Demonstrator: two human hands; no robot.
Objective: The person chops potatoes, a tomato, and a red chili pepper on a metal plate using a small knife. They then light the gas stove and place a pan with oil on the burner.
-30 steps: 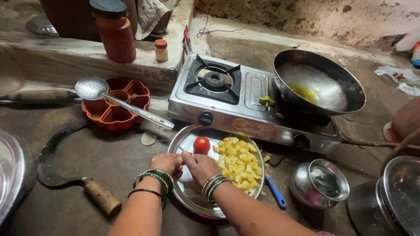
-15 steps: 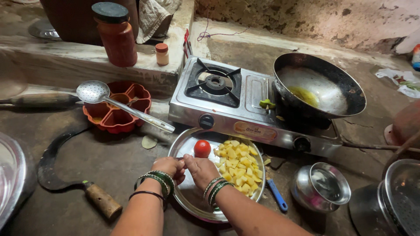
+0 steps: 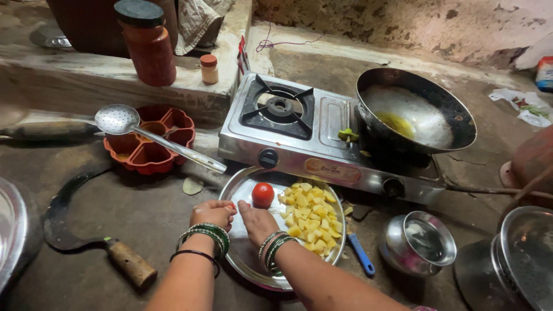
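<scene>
Left hand: the left hand [image 3: 213,212] is curled shut over the near-left part of the round steel plate [image 3: 249,259], knuckles up; what it pinches is hidden.
Right hand: the right hand [image 3: 257,220] lies against the left, fingers bent down onto the plate; I cannot tell whether it grips anything.
Plate contents: a whole red tomato [image 3: 262,194] just beyond the fingertips, and a heap of yellow diced potato [image 3: 310,214] on the right half.
Containers: a tall red jar with a black lid [image 3: 146,43] and a small pale bottle with an orange cap [image 3: 209,68] stand on the stone ledge [image 3: 86,80] (their labels are not visible).
Label: an oval orange sticker [image 3: 334,171] on the front of the steel two-burner stove [image 3: 311,132].
Surface: a dark, cracked earthen floor [image 3: 144,213], with a rough plastered wall [image 3: 403,26] behind.
</scene>
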